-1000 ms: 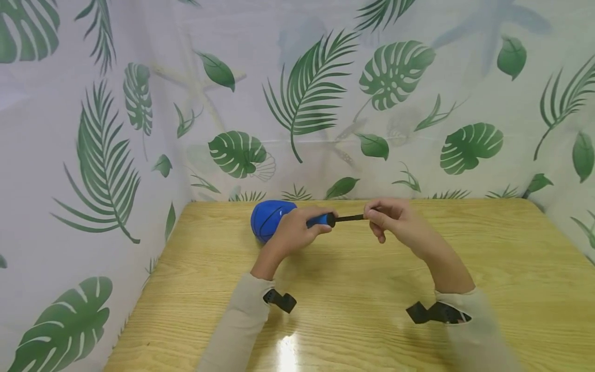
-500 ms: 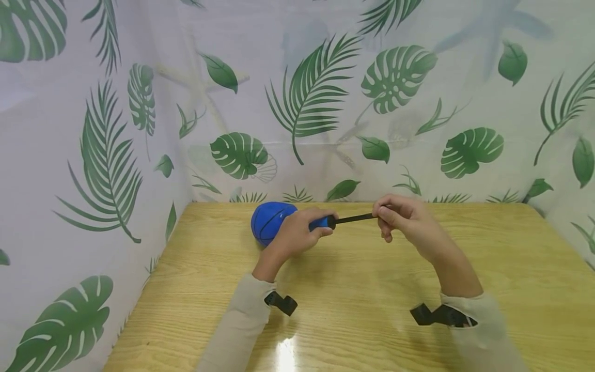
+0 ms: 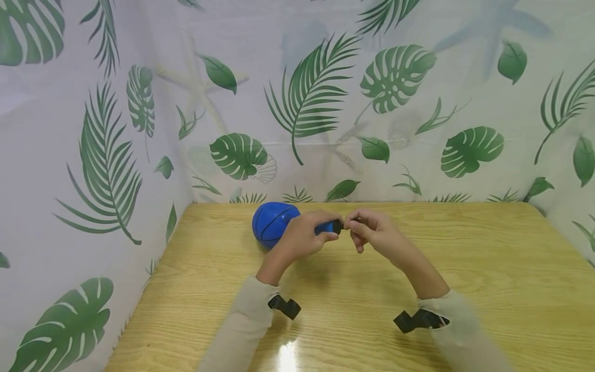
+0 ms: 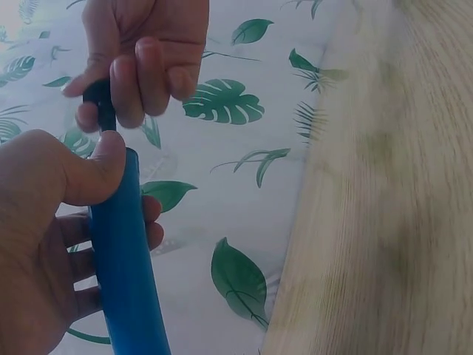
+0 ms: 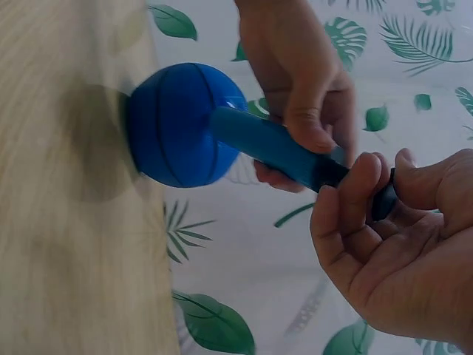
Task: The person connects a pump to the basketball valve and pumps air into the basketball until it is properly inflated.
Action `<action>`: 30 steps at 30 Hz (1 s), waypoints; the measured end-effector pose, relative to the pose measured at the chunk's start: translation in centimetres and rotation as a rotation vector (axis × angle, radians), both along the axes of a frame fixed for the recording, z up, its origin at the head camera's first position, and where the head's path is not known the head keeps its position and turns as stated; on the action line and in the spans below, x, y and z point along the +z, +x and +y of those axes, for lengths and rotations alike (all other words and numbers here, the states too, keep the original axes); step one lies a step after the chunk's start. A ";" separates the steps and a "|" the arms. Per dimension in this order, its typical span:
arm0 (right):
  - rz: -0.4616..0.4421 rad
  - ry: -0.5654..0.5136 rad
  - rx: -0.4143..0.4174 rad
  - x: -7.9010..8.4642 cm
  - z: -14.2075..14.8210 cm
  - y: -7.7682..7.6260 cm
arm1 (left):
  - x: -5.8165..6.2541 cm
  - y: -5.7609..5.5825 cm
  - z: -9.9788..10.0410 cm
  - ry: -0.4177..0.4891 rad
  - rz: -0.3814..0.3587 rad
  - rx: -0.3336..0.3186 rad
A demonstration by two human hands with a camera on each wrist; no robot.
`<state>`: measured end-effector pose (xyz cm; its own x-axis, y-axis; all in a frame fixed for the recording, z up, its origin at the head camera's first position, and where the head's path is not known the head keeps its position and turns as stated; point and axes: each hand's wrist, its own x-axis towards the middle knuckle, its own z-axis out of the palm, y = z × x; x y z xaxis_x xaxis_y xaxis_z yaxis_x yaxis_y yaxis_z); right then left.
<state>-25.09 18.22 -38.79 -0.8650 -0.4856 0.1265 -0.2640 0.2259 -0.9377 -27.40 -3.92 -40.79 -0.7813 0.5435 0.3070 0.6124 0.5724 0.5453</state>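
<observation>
A blue ball [image 3: 271,227] with black lines sits on the table, slightly flattened in outline. My left hand [image 3: 302,235] grips the blue barrel of a hand pump [image 5: 259,140], thumb along one side and fingers round the other. The barrel's far end meets the side of the ball in the right wrist view; no needle shows there. With its fingers and thumb, my right hand [image 3: 378,235] pinches the black pump handle [image 4: 97,92], close to the barrel's near end. Only a short piece of the black rod shows between the two hands.
The wood-grain table [image 3: 348,320] runs back to a white wall sheet [image 3: 316,170] printed with green leaves. Another leaf-printed sheet stands along the left side. Each wrist carries a black camera mount, such as the left camera mount [image 3: 285,307].
My right hand first drew the pump rod out a little to the right, then came back left, and the rod slid mostly into the barrel. The left hand shifted slightly right, still gripping the barrel.
</observation>
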 end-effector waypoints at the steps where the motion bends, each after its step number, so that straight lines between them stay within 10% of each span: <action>1: -0.004 -0.004 -0.002 -0.2 -0.2 0.0 | 0.0 0.0 0.1 -0.011 0.009 0.001; 12: 0.015 0.001 0.040 -0.7 -0.4 -0.1 | -0.1 0.1 0.0 -0.021 0.025 -0.010; 30: 0.152 -0.044 0.108 2.9 4.1 0.4 | 0.7 -0.7 -1.7 0.077 -0.068 0.048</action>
